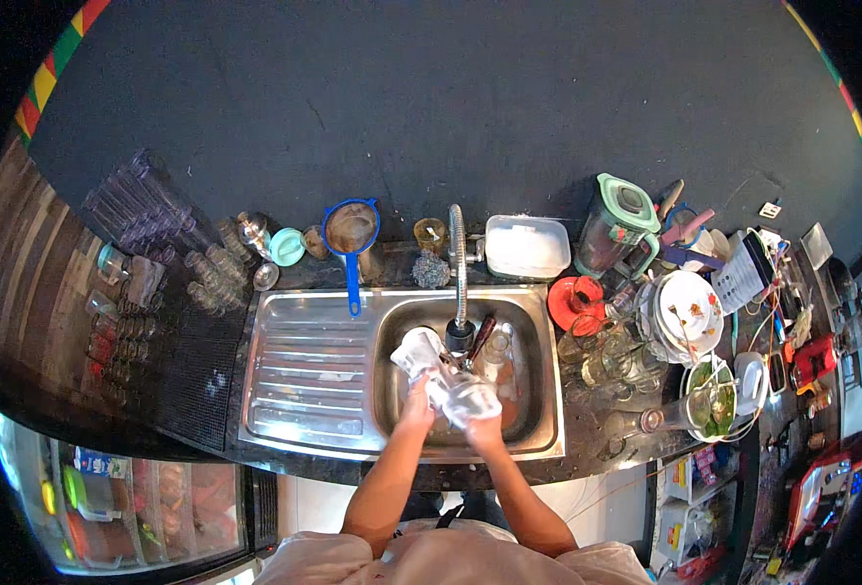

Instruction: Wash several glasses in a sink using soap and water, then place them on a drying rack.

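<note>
Over the steel sink (545, 409), both my hands are closed on a whitish, partly see-through thing (468, 401). Motion blur hides whether it is a glass, a bag or a wrapper. My left hand (417, 406) grips its left side, close to the front rim of the basin. On the right end of it my right hand (485, 429) is wrapped, fingers mostly hidden. Just beyond my left hand is a white object (416, 349) of unclear kind. The black spout head of the tap (460, 336) hangs above. A clear glass (497, 351) lies in the basin.
Left of the basin is a ribbed drainboard (309, 361), with a blue-handled strainer (353, 249) across its back edge. A white tub (526, 246) and green-lidded pitcher (618, 224) stand behind. Several used glasses (611, 361) and stacked plates (686, 312) crowd the right counter.
</note>
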`<state>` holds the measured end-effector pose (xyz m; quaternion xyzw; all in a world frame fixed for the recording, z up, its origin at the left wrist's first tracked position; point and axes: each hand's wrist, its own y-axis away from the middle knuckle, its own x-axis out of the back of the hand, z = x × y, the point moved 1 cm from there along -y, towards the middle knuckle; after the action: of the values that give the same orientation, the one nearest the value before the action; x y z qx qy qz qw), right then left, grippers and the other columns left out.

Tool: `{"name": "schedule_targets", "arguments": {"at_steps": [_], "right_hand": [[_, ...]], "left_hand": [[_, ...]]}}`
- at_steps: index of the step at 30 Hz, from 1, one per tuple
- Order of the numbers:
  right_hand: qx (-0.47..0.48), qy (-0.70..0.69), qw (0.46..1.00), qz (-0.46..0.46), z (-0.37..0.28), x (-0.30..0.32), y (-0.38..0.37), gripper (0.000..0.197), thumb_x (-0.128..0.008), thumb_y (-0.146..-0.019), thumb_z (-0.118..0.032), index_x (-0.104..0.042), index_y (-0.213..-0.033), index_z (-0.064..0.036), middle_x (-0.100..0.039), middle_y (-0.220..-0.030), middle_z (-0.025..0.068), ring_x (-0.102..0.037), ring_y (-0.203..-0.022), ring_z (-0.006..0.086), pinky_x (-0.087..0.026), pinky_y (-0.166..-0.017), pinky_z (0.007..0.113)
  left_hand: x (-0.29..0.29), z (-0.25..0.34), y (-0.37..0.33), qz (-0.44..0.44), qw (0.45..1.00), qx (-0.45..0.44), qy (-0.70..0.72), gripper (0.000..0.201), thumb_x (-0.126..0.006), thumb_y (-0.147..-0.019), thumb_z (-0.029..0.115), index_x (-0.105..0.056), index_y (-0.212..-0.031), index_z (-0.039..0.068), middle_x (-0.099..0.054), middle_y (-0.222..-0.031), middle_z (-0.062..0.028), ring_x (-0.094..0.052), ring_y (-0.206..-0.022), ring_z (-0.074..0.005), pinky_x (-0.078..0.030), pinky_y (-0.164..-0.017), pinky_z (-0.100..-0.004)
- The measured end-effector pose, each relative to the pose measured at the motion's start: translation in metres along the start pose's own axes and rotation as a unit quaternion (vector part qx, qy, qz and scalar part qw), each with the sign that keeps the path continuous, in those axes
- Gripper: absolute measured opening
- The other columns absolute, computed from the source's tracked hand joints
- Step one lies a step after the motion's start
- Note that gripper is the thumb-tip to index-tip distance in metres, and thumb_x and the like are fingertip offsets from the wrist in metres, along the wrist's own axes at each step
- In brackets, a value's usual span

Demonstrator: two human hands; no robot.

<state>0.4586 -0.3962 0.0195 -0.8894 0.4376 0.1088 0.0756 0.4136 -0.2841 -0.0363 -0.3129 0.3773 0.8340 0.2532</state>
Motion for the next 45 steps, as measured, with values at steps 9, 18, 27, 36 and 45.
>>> {"name": "schedule_targets", "arguments": {"at_steps": [9, 18, 27, 36, 45], "right_hand": [[0.006, -0.063, 0.981, 0.184, 0.074, 0.030, 0.001, 0.021, -0.052, -0.083, -0.022, -0.055, -0.096, -0.0054, -0.055, -0.084, 0.0047, -0.053, -0.073, 0.0156, -0.042, -0.063, 0.029], [0.200, 0.363, 0.910, 0.013, -0.009, 0.015, -0.011, 0.040, -0.060, -0.062, -0.007, -0.051, -0.101, -0.0069, -0.047, -0.101, 0.0194, -0.042, -0.094, 0.0363, -0.035, -0.082, 0.039], [0.125, 0.282, 0.950, 0.048, 0.027, 0.082, -0.187, 0.050, -0.052, -0.066, 0.000, -0.047, -0.115, -0.0082, -0.054, -0.101, 0.0174, -0.055, -0.087, 0.0345, -0.045, -0.077, 0.039], [-0.067, 0.707, 0.681, -0.180, -0.079, 0.074, -0.296, 0.067, -0.065, -0.057, -0.031, -0.046, -0.120, -0.0160, -0.054, -0.111, 0.0192, -0.051, -0.106, 0.0299, -0.042, -0.088, 0.036], [0.093, 0.704, 0.647, -0.280, -0.046, -0.009, -0.299, 0.032, -0.055, -0.067, -0.017, -0.061, -0.096, -0.0037, -0.058, -0.100, 0.0217, -0.055, -0.096, 0.0338, -0.045, -0.080, 0.039]], "left_hand": [[-0.026, -0.012, -0.013, 0.107, 0.983, -0.041, 0.143, 0.042, -0.039, -0.085, 0.046, -0.050, -0.101, 0.009, -0.058, -0.090, -0.0096, -0.057, -0.081, -0.0259, -0.047, -0.076, -0.0436], [-0.025, -0.019, -0.003, 0.166, 0.977, -0.072, 0.117, 0.045, -0.035, -0.086, 0.048, -0.051, -0.098, 0.008, -0.056, -0.087, -0.0099, -0.055, -0.081, -0.0268, -0.045, -0.077, -0.0423], [-0.030, -0.028, -0.016, 0.134, 0.978, -0.094, 0.130, 0.030, -0.041, -0.089, 0.031, -0.050, -0.102, 0.006, -0.057, -0.094, -0.0101, -0.058, -0.086, -0.0249, -0.048, -0.077, -0.0382], [-0.031, -0.031, 0.007, 0.107, 0.937, -0.207, -0.260, 0.056, -0.076, -0.056, 0.002, -0.051, -0.106, 0.004, -0.059, -0.097, -0.0054, -0.057, -0.087, -0.0166, -0.046, -0.077, -0.0307], [-0.056, -0.016, 0.015, 0.028, 0.847, -0.294, -0.443, 0.061, -0.073, -0.056, 0.001, -0.047, -0.111, 0.003, -0.057, -0.103, -0.0071, -0.055, -0.094, -0.0167, -0.043, -0.085, -0.0302]]}}
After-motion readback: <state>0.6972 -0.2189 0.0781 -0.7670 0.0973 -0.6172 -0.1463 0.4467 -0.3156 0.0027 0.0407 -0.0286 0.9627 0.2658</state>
